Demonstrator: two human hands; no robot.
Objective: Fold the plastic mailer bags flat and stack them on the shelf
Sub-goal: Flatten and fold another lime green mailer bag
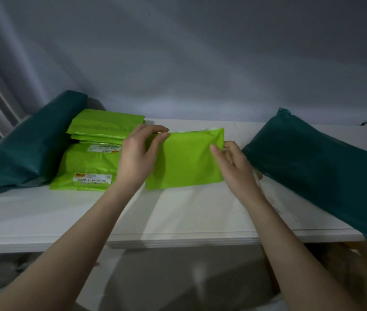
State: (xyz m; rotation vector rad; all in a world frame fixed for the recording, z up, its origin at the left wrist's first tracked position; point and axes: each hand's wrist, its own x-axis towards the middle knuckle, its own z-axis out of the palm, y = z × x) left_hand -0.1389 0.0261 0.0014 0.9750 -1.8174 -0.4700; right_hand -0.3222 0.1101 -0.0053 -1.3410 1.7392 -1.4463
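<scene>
While the white shelf point(178, 223) ran wide beneath my arms, two dark teal bags lay on it: one slumped at the far left point(25, 142), the other stretched along the right point(317, 162) with its near end hanging past the shelf edge. Between them, left of centre, sat the stack point(97, 149) of lime-green mailers, some showing printed labels, the upper ones folded smaller than the one at the bottom. Just right of that stack, and partly behind my left wrist, was the mailer point(187, 160) I was working on, already folded into a rough rectangle, its lower edge on the shelf. Whether the rest lay flat or stood lifted, I could not tell.

My left hand point(137, 156) pinched its upper left corner between thumb and fingertips, the fingers curled together. My right hand point(234, 162) held the right edge, thumb on the front face and the other fingers curled behind where I could not see them.

To my mind the fold was nearly done and the mailer still had to go onto the stack. To do that well, I judged I should keep both pinches firm so the slick plastic would not spring open, press the trapped air out toward the open end, line up its edges with the stack's, and lay it down squarely so the stack would not slide.
</scene>
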